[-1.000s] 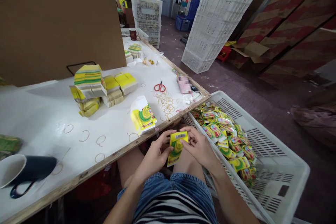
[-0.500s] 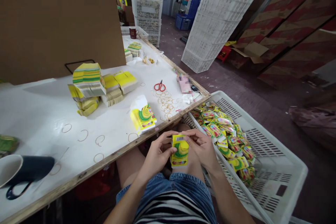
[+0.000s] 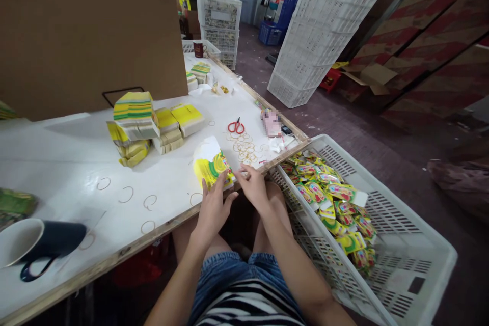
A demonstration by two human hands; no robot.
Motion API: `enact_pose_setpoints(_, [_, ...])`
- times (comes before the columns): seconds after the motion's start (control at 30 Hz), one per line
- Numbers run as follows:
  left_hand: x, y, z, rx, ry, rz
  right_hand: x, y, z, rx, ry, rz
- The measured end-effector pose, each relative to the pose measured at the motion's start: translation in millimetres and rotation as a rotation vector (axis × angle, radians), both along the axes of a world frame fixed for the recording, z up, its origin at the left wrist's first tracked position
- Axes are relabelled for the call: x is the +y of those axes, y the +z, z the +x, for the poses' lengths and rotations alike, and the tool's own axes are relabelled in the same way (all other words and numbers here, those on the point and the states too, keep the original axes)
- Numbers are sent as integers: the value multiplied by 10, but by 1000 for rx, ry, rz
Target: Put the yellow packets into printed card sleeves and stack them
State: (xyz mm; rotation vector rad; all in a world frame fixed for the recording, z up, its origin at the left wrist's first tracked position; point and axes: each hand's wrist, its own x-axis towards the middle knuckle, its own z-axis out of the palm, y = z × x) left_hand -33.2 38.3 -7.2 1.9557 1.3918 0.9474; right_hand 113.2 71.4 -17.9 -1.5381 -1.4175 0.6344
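Observation:
A small pile of flat yellow-and-green printed cartons (image 3: 214, 163) with white flaps lies near the front edge of the table. My left hand (image 3: 214, 206) is over its near edge, fingers spread and touching the top. My right hand (image 3: 252, 188) is at the pile's right corner, thumb and forefinger apart, the other fingers curled; no carton shows in its grip. To my right, a white plastic crate (image 3: 412, 244) holds many folded yellow packets (image 3: 317, 188). One packet with a white end (image 3: 346, 192) lies on top of them.
Red-handled scissors (image 3: 236, 127) and loose rubber bands (image 3: 246, 150) lie beyond the pile. Bundled carton stacks (image 3: 133, 117) stand left of it. A dark blue mug (image 3: 57, 238) lies near the left front. White crates (image 3: 321, 35) are stacked on the floor behind.
The yellow packet that was between both hands is out of them; a packet now tops the crate's heap. Both hands have moved forward to the flat cartons. The view has shifted slightly.

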Motion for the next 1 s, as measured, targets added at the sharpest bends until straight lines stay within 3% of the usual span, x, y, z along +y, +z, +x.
enact_pose_setpoints(0.1, [-17,30,-29,-44,-8,-23,151,-79,-204,25,40,-21])
enact_pose_setpoints(0.2, [-24,75,-70,-159,77,8,75,-9,-199,77,-6,-7])
enact_pose_setpoints(0.27, [-24,95,-83,-339,205,56,-64,78,-133,249,2,-20])
enact_pose_setpoints(0.33, [-20,106,-78,-593,237,-2,-239,155,-61,490,45,-59])
enact_pose_setpoints(0.43, [-27,117,-33,-913,-9,-324,-506,199,28,701,112,-137])
enact_pose_setpoints(0.53, [-77,133,46,-1047,-280,-564,-710,169,109,737,138,-167])
enact_pose_setpoints(0.63, [-143,143,130,-1101,-412,-628,-832,162,194,706,146,-160])
enact_pose_setpoints(0.7, [-174,143,179,-1093,-421,-625,-884,192,238,656,130,-156])
enact_pose_setpoints(0.87, [-211,134,301,-1036,-268,-576,-976,254,232,534,66,-165])
enact_pose_setpoints(1.0, [-254,146,379,-927,-110,-435,-1000,220,193,403,-76,-59])
